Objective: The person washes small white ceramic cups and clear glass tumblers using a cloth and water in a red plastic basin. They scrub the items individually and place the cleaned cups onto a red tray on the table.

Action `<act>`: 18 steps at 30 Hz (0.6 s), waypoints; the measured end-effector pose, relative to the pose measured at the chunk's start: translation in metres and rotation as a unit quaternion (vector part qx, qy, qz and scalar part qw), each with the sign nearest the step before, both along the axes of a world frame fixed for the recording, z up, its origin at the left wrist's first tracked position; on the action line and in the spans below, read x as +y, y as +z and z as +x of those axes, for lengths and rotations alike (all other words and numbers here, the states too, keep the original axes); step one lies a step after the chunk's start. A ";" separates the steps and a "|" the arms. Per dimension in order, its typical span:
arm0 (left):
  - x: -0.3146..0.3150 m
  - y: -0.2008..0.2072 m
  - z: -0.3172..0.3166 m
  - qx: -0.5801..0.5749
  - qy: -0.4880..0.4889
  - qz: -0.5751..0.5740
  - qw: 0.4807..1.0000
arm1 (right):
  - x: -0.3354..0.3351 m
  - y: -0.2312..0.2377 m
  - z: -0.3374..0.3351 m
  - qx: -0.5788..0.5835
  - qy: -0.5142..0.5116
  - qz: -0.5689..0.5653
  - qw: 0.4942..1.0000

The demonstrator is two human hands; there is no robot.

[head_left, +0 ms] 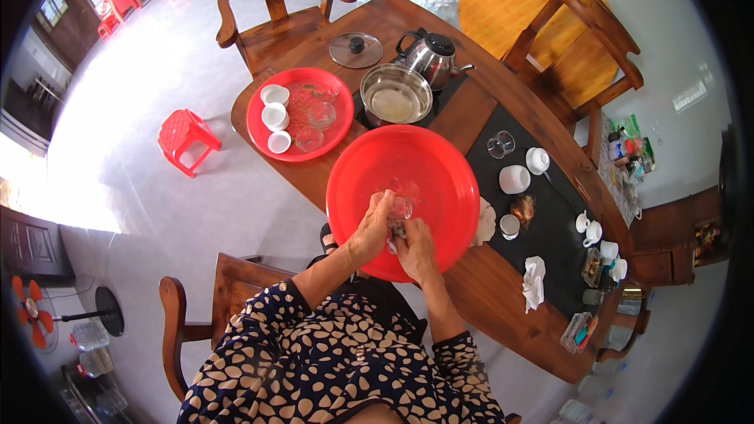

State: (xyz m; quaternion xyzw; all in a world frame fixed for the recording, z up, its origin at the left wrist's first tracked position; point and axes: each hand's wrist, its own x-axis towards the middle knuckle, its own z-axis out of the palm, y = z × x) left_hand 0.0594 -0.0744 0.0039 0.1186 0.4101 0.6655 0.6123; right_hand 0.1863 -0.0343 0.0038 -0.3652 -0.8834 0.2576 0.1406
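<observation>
Over a big red plastic basin (448, 165), my two hands meet close together. My left hand (369, 232) is closed around a small clear glass cup (401, 207). From the other side my right hand (416, 250) pinches a small greyish-white wad (397, 232) against the cup. The wad looks like cloth, but fingers hide most of it. More clear glass shows faintly in the basin behind the cup. Left of the basin, a red tray (259, 129) holds white cups (275, 116) and clear glass pieces (321, 115).
Behind the basin stand a glass pot (397, 96), a steel kettle (432, 59) and a glass lid (356, 49). On the right, a black mat (491, 169) carries white teaware (514, 180) and a crumpled white cloth (534, 283). Wooden chairs (275, 27) surround the table.
</observation>
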 end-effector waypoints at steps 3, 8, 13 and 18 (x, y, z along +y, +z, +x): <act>-0.002 0.002 -0.005 0.117 0.033 -0.003 0.993 | 0.000 0.021 -0.001 -0.042 -0.031 0.127 0.991; -0.004 -0.013 -0.003 0.256 -0.011 0.036 0.966 | 0.015 0.025 -0.007 0.319 -0.046 -0.415 0.851; -0.006 0.017 -0.018 0.419 -0.054 0.019 0.906 | 0.021 0.032 -0.007 0.344 -0.042 -0.475 0.809; -0.005 0.032 -0.051 0.470 0.069 0.066 0.878 | 0.024 0.042 -0.038 0.367 -0.040 -0.413 0.833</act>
